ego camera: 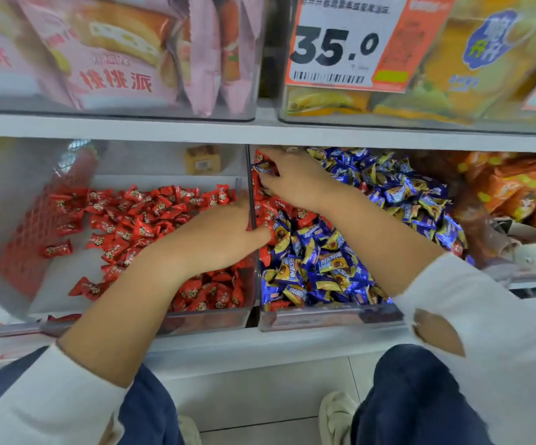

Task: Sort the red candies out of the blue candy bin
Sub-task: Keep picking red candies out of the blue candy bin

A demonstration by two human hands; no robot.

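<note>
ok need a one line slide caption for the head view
Both hands, left hand and right hand, reach among red candies in the blue candy bin.

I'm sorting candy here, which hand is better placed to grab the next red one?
Probably the right hand: it's already among the red candies at the blue bin's far left. The left hand rests at the divider.
</note>
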